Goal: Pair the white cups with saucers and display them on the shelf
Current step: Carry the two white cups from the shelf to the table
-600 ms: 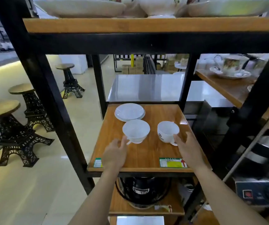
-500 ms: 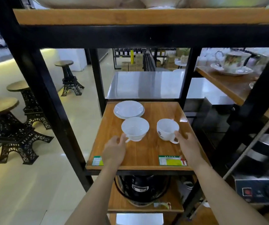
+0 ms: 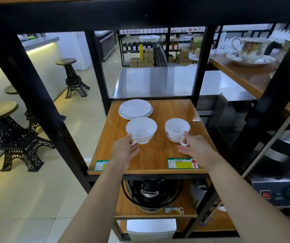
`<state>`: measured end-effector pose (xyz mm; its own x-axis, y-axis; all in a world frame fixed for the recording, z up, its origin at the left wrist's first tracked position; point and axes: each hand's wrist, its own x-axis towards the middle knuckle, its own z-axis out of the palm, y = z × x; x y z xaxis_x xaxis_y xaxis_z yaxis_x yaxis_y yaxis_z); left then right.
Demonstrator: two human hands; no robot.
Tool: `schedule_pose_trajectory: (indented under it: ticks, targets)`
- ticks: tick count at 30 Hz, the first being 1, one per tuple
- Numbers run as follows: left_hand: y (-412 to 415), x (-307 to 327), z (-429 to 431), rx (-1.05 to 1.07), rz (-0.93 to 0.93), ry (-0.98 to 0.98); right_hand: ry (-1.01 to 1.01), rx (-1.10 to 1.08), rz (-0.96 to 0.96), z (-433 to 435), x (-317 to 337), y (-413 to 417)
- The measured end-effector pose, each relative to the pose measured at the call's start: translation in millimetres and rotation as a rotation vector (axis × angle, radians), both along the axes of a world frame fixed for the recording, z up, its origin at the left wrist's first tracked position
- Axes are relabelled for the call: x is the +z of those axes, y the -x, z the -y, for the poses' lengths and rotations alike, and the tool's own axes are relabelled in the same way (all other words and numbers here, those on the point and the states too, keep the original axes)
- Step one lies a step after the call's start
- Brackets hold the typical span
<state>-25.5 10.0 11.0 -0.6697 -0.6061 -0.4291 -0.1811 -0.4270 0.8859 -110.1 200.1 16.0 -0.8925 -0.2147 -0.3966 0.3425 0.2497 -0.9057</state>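
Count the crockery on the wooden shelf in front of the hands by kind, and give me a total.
White ceramic cups: 2, a wide plain one and one with a dark logo
White round saucers: 2, stacked at the back left
Total: 4 pieces

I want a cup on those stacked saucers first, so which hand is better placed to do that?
Probably the left hand. It is at the handle of the wide white cup, which stands right in front of the stacked saucers. The right hand is at the logo cup, farther off to the right.
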Motion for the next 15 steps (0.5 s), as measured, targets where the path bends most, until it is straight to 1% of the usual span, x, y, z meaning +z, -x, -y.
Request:
schedule_pose_trajectory:
  ticks: [4,7,10,13,15]
  targets:
    - [-8.9,-0.9,-1.6,0.08,-0.034,-0.032,0.169,-0.111,0.023,-1.6,-0.3,-11.5]
    - [-24.7,-0.6,-2.8,0.083,-0.029,-0.027,0.197,-0.085,0.042,-8.9,-3.2,-27.8]
    - [-48.5,-0.1,-1.8,0.059,-0.048,0.008,0.228,-0.176,0.032,-17.7,-8.3,-47.0]
    - [-73.1,6.3,-1.1,0.069,-0.079,0.033,0.31,-0.211,-0.01,-25.6,-7.5,-75.8]
    - [-88.2,9.6,-5.6,0.025,-0.106,0.045,0.335,-0.253,-0.04,-33.3,-4.4,-98.4]
